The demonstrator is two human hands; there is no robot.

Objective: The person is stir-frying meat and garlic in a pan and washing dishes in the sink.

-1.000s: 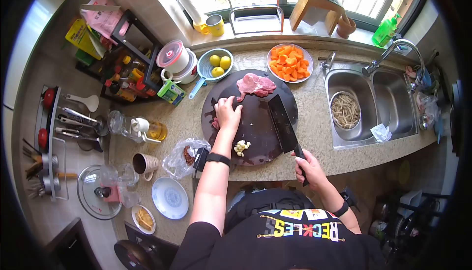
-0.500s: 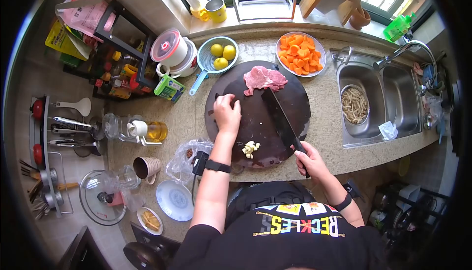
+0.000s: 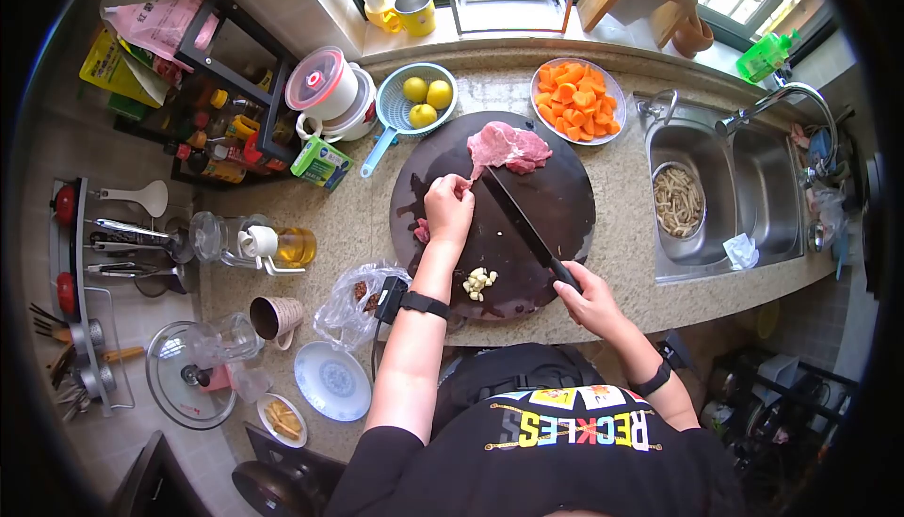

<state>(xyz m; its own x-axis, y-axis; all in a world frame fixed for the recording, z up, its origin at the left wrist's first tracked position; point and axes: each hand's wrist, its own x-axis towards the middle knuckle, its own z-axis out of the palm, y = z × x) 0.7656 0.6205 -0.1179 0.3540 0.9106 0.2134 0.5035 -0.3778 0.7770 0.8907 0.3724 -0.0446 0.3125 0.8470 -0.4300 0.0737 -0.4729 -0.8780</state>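
Observation:
A piece of raw meat (image 3: 509,147) lies at the far side of the dark round cutting board (image 3: 556,201). With fingers pinched, my left hand (image 3: 448,208) holds the narrow near-left end of the meat. My right hand (image 3: 591,298) is wrapped round the black handle of a kitchen knife (image 3: 520,216). Its dark blade slants up and left across the board, tip right at the meat beside my left fingertips. A small scrap of meat (image 3: 421,230) rests on the board left of my left wrist. Chopped garlic (image 3: 479,282) sits in a little heap near the front.
Behind the board stand a blue colander (image 3: 394,103) with yellow-green fruit and a plate of orange chunks (image 3: 577,101). The double sink (image 3: 772,206) at right holds a bowl of pale strips (image 3: 679,200). An oil jug (image 3: 296,247), mug (image 3: 275,317) and blue-white plate (image 3: 320,395) stand at left.
My left hand has moved right to the meat's near end and pinches it. The knife tip has shifted left to that end. The meat scrap by my left wrist has come into view.

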